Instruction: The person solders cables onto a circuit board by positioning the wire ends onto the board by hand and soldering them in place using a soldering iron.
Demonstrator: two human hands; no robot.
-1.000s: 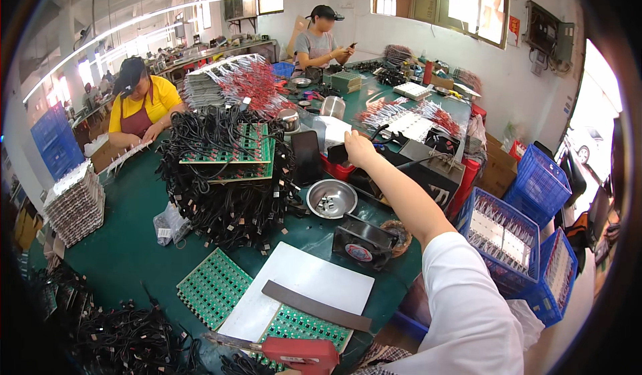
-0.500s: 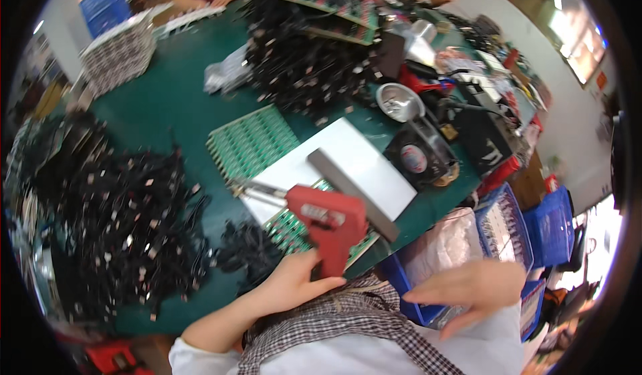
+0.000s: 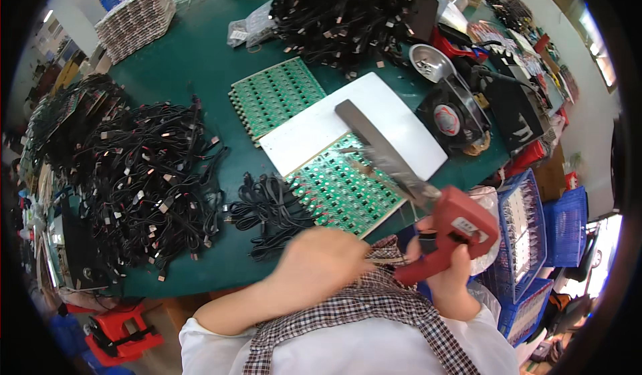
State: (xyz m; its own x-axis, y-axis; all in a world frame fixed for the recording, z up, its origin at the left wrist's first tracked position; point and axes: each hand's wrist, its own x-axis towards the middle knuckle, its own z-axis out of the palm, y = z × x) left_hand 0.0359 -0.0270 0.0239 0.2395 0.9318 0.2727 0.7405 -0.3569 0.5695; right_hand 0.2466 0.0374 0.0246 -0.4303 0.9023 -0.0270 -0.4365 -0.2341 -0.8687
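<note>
Evidently, the right hand (image 3: 455, 281) is closed round the handle of a red pistol-shaped tool (image 3: 465, 221), which is held up at the near right corner of the work area. The tool's front end points left and away from the person, over a dark flat bar (image 3: 364, 124); that front end is blurred, and contact with anything below cannot be confirmed. The left hand (image 3: 328, 258) is also blurred, with fingers curled, at the near edge of a green circuit panel (image 3: 348, 191); whether it grips anything cannot be told. The panel lies on the green table (image 3: 200, 54), directly in front of the person, its far edge against or over a white board (image 3: 401, 124). The bar lies slantwise across the white board and reaches over part of the panel. A stack of similar panels (image 3: 281, 97) sits at the board's far left side. A bundle of black cables (image 3: 267, 208) lies just left of the panel, with a larger cable heap (image 3: 154, 181) further left. Right of the white board stands a black fan (image 3: 445, 117), and beyond it a metal bowl (image 3: 431, 61) containing small parts.
</note>
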